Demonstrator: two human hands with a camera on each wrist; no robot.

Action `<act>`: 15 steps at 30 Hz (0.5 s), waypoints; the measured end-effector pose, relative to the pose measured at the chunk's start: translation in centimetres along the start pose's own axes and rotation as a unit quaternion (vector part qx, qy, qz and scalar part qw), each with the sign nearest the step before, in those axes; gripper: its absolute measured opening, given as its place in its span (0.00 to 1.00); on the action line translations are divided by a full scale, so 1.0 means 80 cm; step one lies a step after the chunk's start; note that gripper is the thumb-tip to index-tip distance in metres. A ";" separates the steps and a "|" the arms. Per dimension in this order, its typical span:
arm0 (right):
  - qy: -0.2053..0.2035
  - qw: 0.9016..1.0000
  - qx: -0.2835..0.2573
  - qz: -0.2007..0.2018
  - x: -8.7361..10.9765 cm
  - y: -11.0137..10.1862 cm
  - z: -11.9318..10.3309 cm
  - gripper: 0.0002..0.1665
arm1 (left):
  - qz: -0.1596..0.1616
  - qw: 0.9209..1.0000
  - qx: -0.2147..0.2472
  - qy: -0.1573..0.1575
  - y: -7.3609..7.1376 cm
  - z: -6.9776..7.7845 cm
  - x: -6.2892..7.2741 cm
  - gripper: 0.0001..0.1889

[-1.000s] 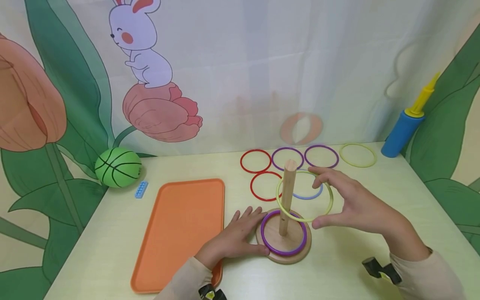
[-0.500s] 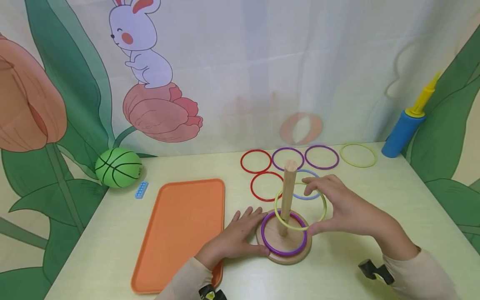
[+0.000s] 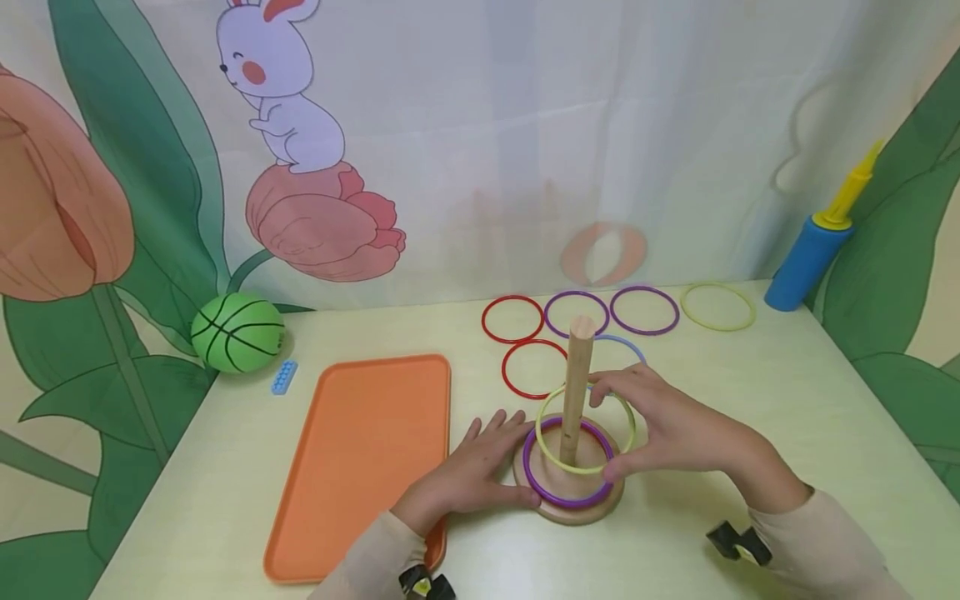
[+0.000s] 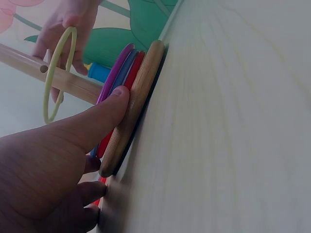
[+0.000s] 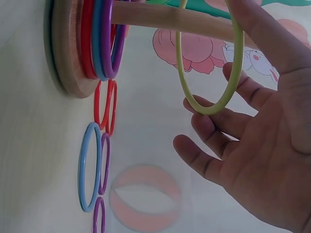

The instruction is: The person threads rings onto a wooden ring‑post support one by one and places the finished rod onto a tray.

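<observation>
My right hand pinches a pale yellow-green ring between thumb and fingers. The ring encircles the wooden peg and hangs tilted partway down it. Lower on the peg, a purple ring, a blue ring and a red ring lie stacked on the round wooden base. My left hand rests at the base's left side with fingers extended, its thumb pressing against the edge of the base and the stacked rings.
Behind the peg lie red rings, purple rings, a blue ring and another yellow-green ring. An orange tray sits left, with a green ball and small blue block beyond. A blue pump stands back right.
My right hand has moved left and down, bringing the yellow-green ring lower along the peg toward the stack. The left hand stays in place at the base.
</observation>
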State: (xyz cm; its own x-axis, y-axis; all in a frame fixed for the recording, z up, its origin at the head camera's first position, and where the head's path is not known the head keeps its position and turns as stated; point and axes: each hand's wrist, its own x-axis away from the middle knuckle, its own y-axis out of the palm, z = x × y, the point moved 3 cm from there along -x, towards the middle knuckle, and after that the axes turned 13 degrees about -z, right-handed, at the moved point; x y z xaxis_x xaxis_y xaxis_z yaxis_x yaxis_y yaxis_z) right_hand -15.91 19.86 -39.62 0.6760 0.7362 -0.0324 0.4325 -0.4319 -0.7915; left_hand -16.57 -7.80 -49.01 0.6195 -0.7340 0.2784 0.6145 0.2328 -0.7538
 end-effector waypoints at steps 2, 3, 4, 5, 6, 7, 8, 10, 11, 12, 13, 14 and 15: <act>-0.001 1.000 0.003 -0.006 -0.002 0.001 0.002 0.38 | 0.002 1.000 -0.003 -0.001 -0.002 0.000 -0.002 0.52; -0.002 1.000 0.002 -0.008 -0.003 0.002 0.002 0.38 | 0.004 1.000 -0.003 -0.001 -0.002 0.000 -0.003 0.53; -0.004 1.000 0.001 -0.012 -0.004 0.003 0.003 0.37 | 0.004 1.000 -0.002 -0.002 -0.003 0.000 -0.003 0.53; -0.004 1.000 -0.001 -0.016 -0.004 0.005 0.003 0.37 | 0.004 1.000 -0.002 -0.003 -0.003 0.000 -0.003 0.53; -0.006 1.000 -0.003 -0.019 -0.005 0.007 0.003 0.38 | 0.003 1.000 0.000 -0.003 -0.002 -0.001 -0.003 0.53; -0.007 1.000 -0.003 -0.022 -0.005 0.008 0.004 0.38 | 0.001 1.000 0.004 -0.003 -0.002 -0.001 -0.003 0.53; -0.009 1.000 -0.003 -0.026 -0.005 0.010 0.004 0.39 | 0.000 1.000 0.007 -0.002 -0.001 -0.001 -0.002 0.53; -0.013 0.999 -0.002 -0.032 -0.004 0.012 0.004 0.41 | -0.001 1.000 0.012 -0.001 0.000 -0.001 -0.002 0.53; -0.014 0.999 -0.001 -0.033 -0.004 0.012 0.004 0.42 | 0.000 1.000 0.013 0.001 0.001 -0.001 -0.002 0.53; -0.014 0.999 -0.002 -0.035 -0.004 0.013 0.004 0.43 | 0.000 1.000 0.014 0.003 0.001 0.000 -0.003 0.52; -0.014 0.999 -0.003 -0.038 -0.005 0.014 0.004 0.43 | 0.001 1.000 0.014 0.003 0.001 -0.001 -0.002 0.52; -0.014 0.999 -0.005 -0.041 -0.006 0.015 0.005 0.44 | 0.001 1.000 0.014 0.003 0.001 0.000 -0.001 0.52; -0.014 0.999 -0.007 -0.042 -0.006 0.016 0.005 0.44 | 0.001 1.000 0.014 0.003 0.002 0.000 0.000 0.52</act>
State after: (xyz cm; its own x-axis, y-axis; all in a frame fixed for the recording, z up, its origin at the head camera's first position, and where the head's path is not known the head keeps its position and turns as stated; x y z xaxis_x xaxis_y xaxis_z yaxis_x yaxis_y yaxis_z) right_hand -15.92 19.14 -40.89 0.6196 0.7847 0.0171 0.4963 -0.3748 -0.7831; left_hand -16.51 -7.78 -49.12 0.6185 -0.7368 0.2732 0.6262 0.2521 -0.7378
